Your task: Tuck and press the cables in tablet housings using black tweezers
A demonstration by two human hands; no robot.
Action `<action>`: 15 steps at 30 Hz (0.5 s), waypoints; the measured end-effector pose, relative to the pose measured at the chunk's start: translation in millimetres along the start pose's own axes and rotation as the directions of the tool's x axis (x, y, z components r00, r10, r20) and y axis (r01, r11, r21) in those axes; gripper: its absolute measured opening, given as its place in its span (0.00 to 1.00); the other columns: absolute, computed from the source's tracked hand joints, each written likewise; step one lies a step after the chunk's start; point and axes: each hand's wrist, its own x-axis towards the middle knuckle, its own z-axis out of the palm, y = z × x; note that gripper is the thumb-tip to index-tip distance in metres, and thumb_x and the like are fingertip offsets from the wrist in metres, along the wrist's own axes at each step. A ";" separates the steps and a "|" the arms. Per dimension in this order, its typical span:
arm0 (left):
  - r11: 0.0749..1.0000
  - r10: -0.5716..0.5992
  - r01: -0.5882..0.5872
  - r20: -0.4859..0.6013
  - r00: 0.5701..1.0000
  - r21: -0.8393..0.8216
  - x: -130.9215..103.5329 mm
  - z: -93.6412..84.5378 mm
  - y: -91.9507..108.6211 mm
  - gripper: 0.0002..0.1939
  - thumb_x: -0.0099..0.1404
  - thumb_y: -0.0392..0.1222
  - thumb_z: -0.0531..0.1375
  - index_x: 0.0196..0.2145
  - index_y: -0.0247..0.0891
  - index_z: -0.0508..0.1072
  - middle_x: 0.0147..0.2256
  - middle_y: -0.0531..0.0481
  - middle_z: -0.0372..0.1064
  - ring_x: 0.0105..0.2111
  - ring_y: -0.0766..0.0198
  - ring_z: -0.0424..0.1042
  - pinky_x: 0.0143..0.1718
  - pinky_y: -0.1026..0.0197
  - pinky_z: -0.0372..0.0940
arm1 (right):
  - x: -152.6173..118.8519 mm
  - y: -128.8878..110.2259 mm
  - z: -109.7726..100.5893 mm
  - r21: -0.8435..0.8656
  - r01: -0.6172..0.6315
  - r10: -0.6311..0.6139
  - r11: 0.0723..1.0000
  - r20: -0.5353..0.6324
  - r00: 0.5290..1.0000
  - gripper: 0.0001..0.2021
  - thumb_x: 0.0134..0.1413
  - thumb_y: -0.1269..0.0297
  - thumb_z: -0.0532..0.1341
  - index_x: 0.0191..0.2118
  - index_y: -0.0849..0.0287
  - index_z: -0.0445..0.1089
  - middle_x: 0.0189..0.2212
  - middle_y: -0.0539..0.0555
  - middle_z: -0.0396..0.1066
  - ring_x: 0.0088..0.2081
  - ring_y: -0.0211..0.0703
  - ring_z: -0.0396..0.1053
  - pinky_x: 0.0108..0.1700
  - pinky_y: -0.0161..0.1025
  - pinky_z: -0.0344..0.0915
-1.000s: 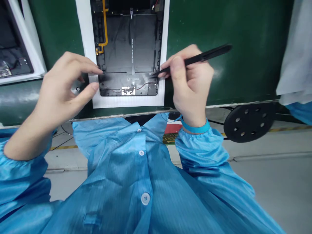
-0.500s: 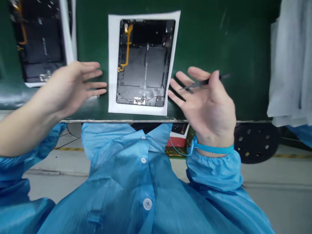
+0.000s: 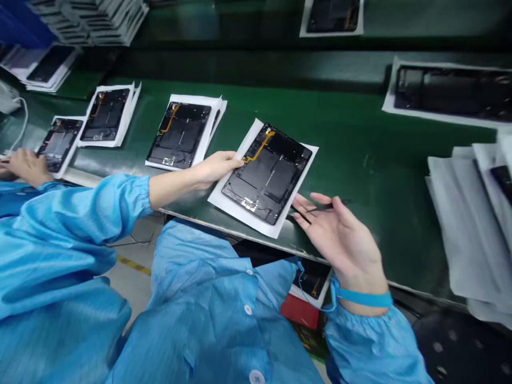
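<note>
An opened tablet (image 3: 276, 176) with dark batteries and an orange flex cable lies on a white foam sheet (image 3: 224, 205), tilted askew. My left hand (image 3: 218, 166) pinches its left edge, thumb on top near the cable's lower end, other fingers hidden beneath. By the lower right corner, my right hand (image 3: 340, 234) is palm up, a pair of dark tweezers (image 3: 326, 207) lodged between thumb and fingers. Its fingertips are at the sheet's right edge; whether they touch it I cannot tell.
More opened tablets (image 3: 182, 133) on white sheets line the green bench (image 3: 356, 154) to the left. A co-worker's hand (image 3: 30, 166) is at the far left one. White sheets (image 3: 468, 213) are piled at right; another tablet (image 3: 452, 90) lies behind. Stacked sheets (image 3: 92, 21) stand back left.
My left hand has moved from beside the sheet to grip the tablet's left edge. Tablet and sheet have turned askew. The view has swung to take in more of the bench.
</note>
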 end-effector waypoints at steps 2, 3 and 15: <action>0.998 0.051 -0.050 -0.028 0.998 0.028 2.3 -8.0 7.0 0.03 0.70 0.37 0.64 0.39 0.34 0.78 0.36 0.47 0.78 0.35 0.61 0.76 0.45 0.59 0.70 | 10.2 4.6 12.0 0.049 0.017 -0.020 0.999 0.056 0.998 0.16 0.58 0.39 0.73 0.41 0.45 0.82 0.56 0.54 0.84 0.69 0.52 0.75 0.75 0.53 0.70; 0.995 0.087 -0.085 -0.053 0.995 0.046 3.1 -14.6 11.6 0.03 0.70 0.36 0.64 0.39 0.34 0.78 0.36 0.48 0.77 0.35 0.62 0.75 0.45 0.60 0.70 | 15.8 7.6 18.6 0.074 0.028 -0.034 0.997 0.085 0.996 0.17 0.58 0.39 0.74 0.42 0.45 0.82 0.56 0.55 0.84 0.69 0.52 0.74 0.76 0.54 0.68; 0.909 0.411 -0.325 -0.429 0.804 0.262 -14.4 -180.2 22.4 0.25 0.70 0.53 0.70 0.58 0.38 0.74 0.54 0.48 0.75 0.56 0.54 0.74 0.67 0.46 0.68 | 32.7 31.8 45.6 0.163 0.102 -0.113 0.981 0.063 0.992 0.16 0.58 0.40 0.75 0.38 0.45 0.82 0.58 0.49 0.83 0.74 0.50 0.69 0.78 0.55 0.66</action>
